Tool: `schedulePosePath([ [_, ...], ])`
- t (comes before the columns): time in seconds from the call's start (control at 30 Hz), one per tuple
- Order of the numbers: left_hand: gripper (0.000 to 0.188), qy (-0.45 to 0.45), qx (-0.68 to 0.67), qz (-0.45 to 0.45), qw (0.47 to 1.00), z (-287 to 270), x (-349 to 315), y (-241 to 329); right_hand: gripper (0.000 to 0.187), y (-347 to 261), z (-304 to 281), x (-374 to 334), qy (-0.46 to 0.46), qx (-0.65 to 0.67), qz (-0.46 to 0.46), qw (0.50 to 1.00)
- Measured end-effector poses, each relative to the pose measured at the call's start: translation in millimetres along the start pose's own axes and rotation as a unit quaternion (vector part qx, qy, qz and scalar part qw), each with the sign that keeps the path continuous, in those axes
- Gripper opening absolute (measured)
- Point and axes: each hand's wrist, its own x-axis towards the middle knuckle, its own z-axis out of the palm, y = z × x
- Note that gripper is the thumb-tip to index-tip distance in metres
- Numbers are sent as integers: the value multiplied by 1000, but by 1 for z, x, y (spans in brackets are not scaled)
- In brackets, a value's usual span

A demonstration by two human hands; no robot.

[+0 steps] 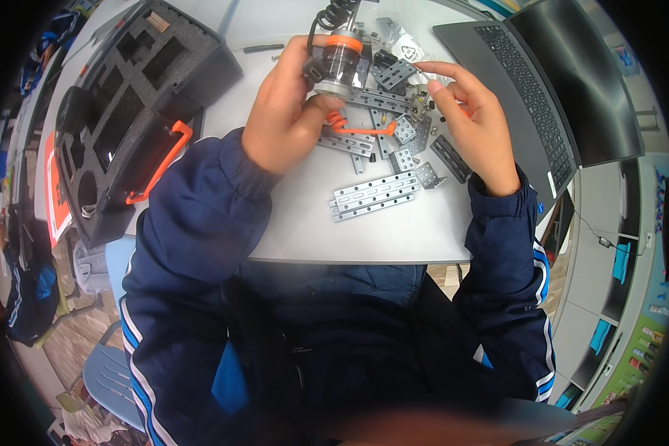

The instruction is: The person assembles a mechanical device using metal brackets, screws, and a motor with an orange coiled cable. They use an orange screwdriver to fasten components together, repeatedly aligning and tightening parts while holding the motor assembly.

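Observation:
My left hand (pixel 286 111) is wrapped round an upright cylindrical device (pixel 340 63) with an orange ring, a dark see-through body and a black coiled cable above. Thumb and forefinger of my right hand (pixel 476 111) come together in a pinch beside a perforated grey metal plate (pixel 395 75); whatever small thing is between the fingertips is too small to name. Below the device, an orange coiled cord (pixel 364 131) runs over a heap of metal pieces. Closer to me lies a long slotted metal beam (pixel 375 195), with a perforated bracket (pixel 428 176) at its right end.
An open black case (pixel 137 67) with cut foam and an orange handle (pixel 160 163) stands at the left. On the right is an open laptop (pixel 531 89). A clear plastic bag (pixel 401 41) and several small fasteners lie behind and among the metal pieces on the white table (pixel 290 230).

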Motion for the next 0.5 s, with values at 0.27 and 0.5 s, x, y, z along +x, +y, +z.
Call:
schedulePosePath([
  [0.27, 41, -1, 4, 2, 1000, 0, 0, -1, 18, -1, -5, -2, -26, -154, -11, 988],
  [0.5, 40, -3, 1, 2, 1000, -1, 0, 0, 19, 0, -7, -5, -66, -198, 5, 978],
])
